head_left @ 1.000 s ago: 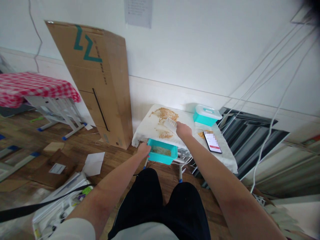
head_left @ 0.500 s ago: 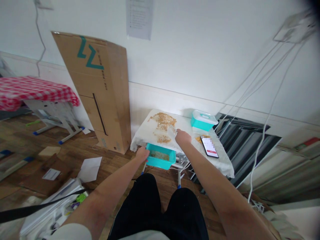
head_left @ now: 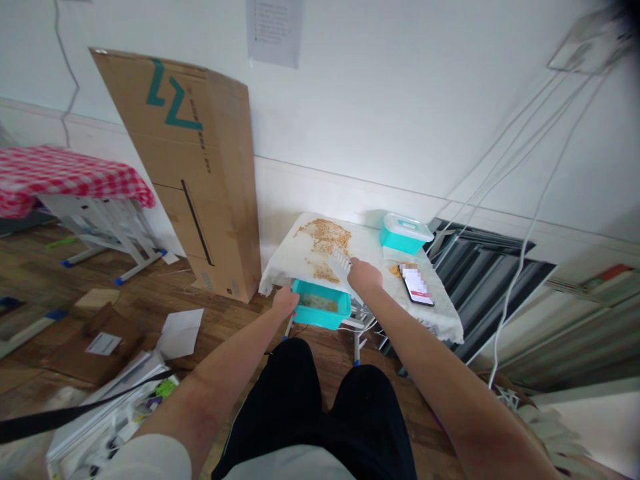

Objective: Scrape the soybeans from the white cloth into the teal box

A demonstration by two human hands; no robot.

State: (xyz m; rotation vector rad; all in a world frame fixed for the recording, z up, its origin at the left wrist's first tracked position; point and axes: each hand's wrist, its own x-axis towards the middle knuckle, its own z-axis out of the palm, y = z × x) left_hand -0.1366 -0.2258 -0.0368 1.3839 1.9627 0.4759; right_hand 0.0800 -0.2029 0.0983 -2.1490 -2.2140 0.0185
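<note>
My left hand (head_left: 286, 301) grips the left end of an open turquoise plastic box (head_left: 321, 320), held at the table's front edge. Small grains (head_left: 320, 303) cover its bottom. In my right hand (head_left: 365, 277) is a pale, flat tool with slots (head_left: 341, 260), tilted over the cloth near the box; its exact kind is unclear. Beside the tool, loose yellow-brown kernels (head_left: 327, 233) lie spread over the white cloth (head_left: 367, 241) on the small table. A smaller patch of kernels (head_left: 325, 272) lies close to the box's rim.
A lidded turquoise box (head_left: 404, 237) stands at the table's back right, with a phone (head_left: 417, 285) in front of it. Left of the table leans a tall cardboard carton (head_left: 215, 187). Dark metal panels (head_left: 480, 287) and hanging white cables (head_left: 520, 287) are on the right.
The slotted tool has turned, so its slotted face now shows, and it sits a little nearer the box. My left hand still grips the box. The view has shifted slightly.
</note>
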